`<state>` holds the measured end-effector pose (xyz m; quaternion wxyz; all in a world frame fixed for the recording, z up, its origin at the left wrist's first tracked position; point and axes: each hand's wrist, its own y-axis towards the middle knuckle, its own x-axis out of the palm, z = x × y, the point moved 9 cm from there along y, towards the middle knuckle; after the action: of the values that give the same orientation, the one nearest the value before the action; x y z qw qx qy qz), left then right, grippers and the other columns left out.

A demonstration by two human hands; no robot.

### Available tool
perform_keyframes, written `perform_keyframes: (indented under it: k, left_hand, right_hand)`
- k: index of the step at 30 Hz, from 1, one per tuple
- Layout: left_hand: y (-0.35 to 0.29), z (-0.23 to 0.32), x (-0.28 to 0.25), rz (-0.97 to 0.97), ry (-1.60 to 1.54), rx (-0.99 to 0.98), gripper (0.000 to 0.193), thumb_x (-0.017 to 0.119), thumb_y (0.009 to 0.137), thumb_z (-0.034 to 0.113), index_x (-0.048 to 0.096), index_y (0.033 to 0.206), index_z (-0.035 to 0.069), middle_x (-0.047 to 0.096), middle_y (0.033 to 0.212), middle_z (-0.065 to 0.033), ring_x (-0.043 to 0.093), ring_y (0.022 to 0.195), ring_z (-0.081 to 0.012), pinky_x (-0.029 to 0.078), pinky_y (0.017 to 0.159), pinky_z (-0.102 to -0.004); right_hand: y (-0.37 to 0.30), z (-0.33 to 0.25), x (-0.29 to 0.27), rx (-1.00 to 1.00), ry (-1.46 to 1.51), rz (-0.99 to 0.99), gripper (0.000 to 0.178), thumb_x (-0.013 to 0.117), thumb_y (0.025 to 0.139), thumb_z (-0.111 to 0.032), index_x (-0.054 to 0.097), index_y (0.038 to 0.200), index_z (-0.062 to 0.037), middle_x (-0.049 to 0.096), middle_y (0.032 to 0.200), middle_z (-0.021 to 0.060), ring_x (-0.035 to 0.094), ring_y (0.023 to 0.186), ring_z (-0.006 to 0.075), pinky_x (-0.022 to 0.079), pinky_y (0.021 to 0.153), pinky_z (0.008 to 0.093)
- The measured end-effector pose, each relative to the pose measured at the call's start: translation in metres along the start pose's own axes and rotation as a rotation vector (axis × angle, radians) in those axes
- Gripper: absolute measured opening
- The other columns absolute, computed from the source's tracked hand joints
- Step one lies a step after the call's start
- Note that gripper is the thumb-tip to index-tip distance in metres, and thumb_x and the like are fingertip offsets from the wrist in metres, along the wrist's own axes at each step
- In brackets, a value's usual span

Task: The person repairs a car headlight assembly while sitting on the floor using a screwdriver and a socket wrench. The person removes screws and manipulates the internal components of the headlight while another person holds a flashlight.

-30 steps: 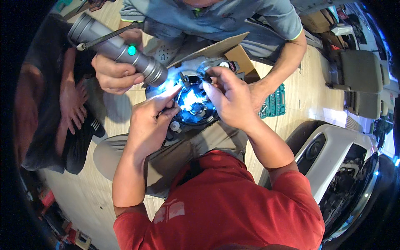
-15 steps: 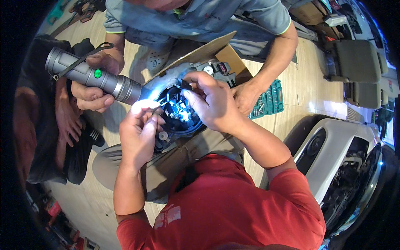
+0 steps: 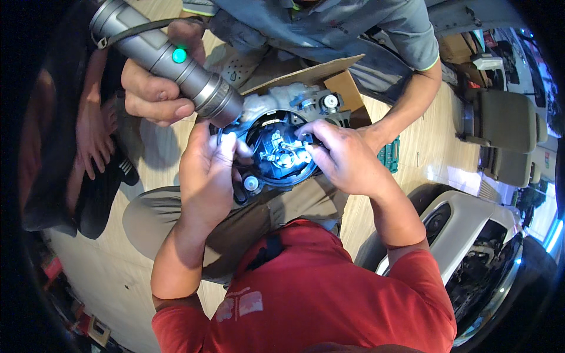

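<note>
A car headlight housing (image 3: 280,187) rests over my lap, its round opening showing a brightly lit inside with metal clips and wires. My left hand (image 3: 209,170) is closed at the left rim of the opening, thumb and fingers pressed together; what they pinch is hard to make out. My right hand (image 3: 347,154) pinches a small dark piece (image 3: 307,139) at the opening's right edge. Another person's hand (image 3: 159,94) holds a grey flashlight (image 3: 197,85) just above my left fingers, its lens end aimed into the housing.
A cardboard box (image 3: 347,91) stands behind the housing. The other person's second forearm (image 3: 406,112) reaches down beside it. A green tool case (image 3: 389,156) lies on the floor to the right, near a white car front (image 3: 465,229). Another person's hands (image 3: 94,135) hang at the left.
The flashlight has come closer to the housing, tilting more downward. My right hand has moved right to the opening's edge; my left hand has shifted slightly along the left rim.
</note>
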<state>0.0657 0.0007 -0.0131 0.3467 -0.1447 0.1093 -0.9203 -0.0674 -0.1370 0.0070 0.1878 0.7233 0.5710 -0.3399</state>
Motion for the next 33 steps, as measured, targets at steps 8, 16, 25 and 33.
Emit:
perform_keyframes:
  k: [8,16,25,33]
  left_hand:
    - [-0.002,0.003,-0.007,-0.027,0.127,0.041,0.032,0.041,0.102,0.003,0.045,0.133,0.001,0.067,0.106,-0.011,0.064,0.083,-0.0129,0.054,0.065,-0.0233]
    - [-0.001,0.003,-0.006,-0.066,0.116,0.049,0.026,0.039,0.1,-0.001,0.047,0.125,0.001,0.065,0.103,-0.0113,0.064,0.079,-0.0131,0.054,0.062,-0.0245]
    - [0.009,-0.015,-0.009,-0.176,-0.184,-0.085,0.026,0.048,0.099,0.006,0.051,0.124,0.001,0.064,0.093,-0.0083,0.061,0.068,-0.0137,0.048,0.059,-0.0236]
    - [0.011,-0.014,0.004,-0.273,-0.2,-0.111,0.03,0.052,0.096,0.004,0.051,0.126,0.0,0.065,0.098,-0.0088,0.06,0.063,-0.0134,0.046,0.055,-0.023]
  right_hand:
    - [0.031,-0.012,0.022,-0.114,-0.079,-0.504,0.028,0.056,0.092,-0.01,0.051,0.119,-0.0044,0.06,0.081,0.0195,0.061,0.078,0.0406,0.046,0.068,0.048]
    - [0.033,-0.009,0.031,-0.04,-0.177,-0.556,0.021,0.056,0.091,-0.011,0.051,0.111,-0.0051,0.059,0.078,0.0213,0.06,0.076,0.0425,0.044,0.067,0.0505]
    - [0.034,-0.039,-0.02,-0.142,0.114,-0.052,0.035,0.068,0.09,-0.013,0.062,0.123,-0.005,0.067,0.099,0.0204,0.066,0.089,0.0369,0.051,0.077,0.041]
    - [0.023,-0.045,-0.022,-0.218,0.333,0.209,0.034,0.07,0.088,-0.014,0.062,0.118,-0.0013,0.067,0.095,0.0199,0.066,0.088,0.0373,0.052,0.078,0.0412]
